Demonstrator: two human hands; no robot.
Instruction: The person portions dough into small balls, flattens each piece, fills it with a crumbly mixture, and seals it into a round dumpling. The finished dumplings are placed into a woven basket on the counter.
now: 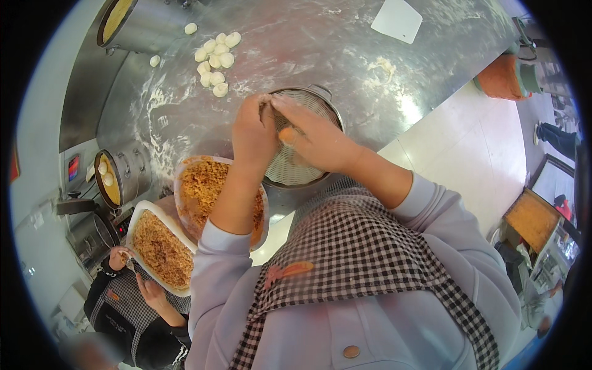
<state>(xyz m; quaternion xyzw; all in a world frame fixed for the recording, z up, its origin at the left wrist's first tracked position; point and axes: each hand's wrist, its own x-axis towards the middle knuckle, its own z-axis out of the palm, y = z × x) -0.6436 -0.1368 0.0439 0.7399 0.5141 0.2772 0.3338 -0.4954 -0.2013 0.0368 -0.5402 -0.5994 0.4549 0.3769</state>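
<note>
My left hand (255, 132) and my right hand (319, 132) meet at the fingertips, both curved over a round metal pan (340, 111) with a woven mat (296, 171) inside. Whatever lies between the fingers is hidden. An orange spot shows by my right hand; I cannot tell if it is a finger or filling. Beyond my left hand, a cluster of white dough pieces (214, 60) rests on the floured metal table (286, 41). Below my left hand, a white tub (178, 178) of orange-brown minced filling is partly covered by my left forearm.
A second tub (134, 222) of filling stands lower left, beside a co-worker's hands (152, 293), one with a utensil. Metal pots (134, 171) stand at the left, one holding two white dough pieces (105, 173). A white scraper (397, 21) lies at the top right. The table edge runs along the right.
</note>
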